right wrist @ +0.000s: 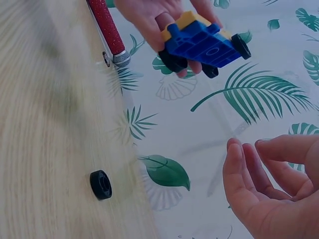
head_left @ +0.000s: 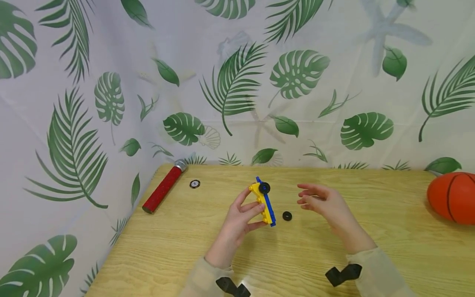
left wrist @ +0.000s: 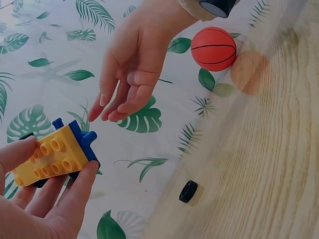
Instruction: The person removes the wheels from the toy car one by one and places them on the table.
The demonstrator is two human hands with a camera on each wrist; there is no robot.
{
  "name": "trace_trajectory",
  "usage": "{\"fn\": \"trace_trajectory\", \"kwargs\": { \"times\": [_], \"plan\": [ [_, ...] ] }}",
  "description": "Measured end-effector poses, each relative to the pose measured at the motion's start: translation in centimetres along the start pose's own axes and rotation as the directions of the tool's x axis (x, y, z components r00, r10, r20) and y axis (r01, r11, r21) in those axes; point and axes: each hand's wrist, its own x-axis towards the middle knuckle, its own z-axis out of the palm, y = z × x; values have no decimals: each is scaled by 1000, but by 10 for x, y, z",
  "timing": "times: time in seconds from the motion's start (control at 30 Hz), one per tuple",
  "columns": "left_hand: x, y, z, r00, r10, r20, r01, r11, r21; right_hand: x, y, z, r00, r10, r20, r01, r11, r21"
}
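Note:
My left hand (head_left: 237, 220) holds a yellow and blue toy block car (head_left: 269, 209) by its yellow studded side, tilted above the table. The right wrist view shows the car's blue underside (right wrist: 207, 47) with three black wheels on it. A bare blue axle peg (left wrist: 88, 138) sticks out at one end in the left wrist view. On the wooden table, just right of the car, lies a loose black wheel (head_left: 287, 215). Beyond that wheel, my right hand (head_left: 328, 204) hovers with its fingers loosely bent and nothing between them, apart from the car.
A red microphone (head_left: 163, 188) with a silver head lies at the table's left edge. Beside it is a small black-and-white disc (head_left: 194, 184). An orange basketball (head_left: 454, 198) sits at the far right. A leaf-patterned cloth (head_left: 237, 152) hangs behind the table (head_left: 167, 255).

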Motion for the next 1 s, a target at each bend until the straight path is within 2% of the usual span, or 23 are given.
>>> {"fn": "trace_trajectory", "kwargs": {
  "times": [0.6, 1.0],
  "plan": [
    [-1, -1, 0, 999, -22, 25, 21, 1000, 14, -4, -24, 15, 996, -77, 36, 76, 997, 32],
    [-2, -3, 1, 997, -48, 54, 46, 998, 47, -1, -26, 29, 994, -84, 74, 81, 996, 36]
  ]
}}
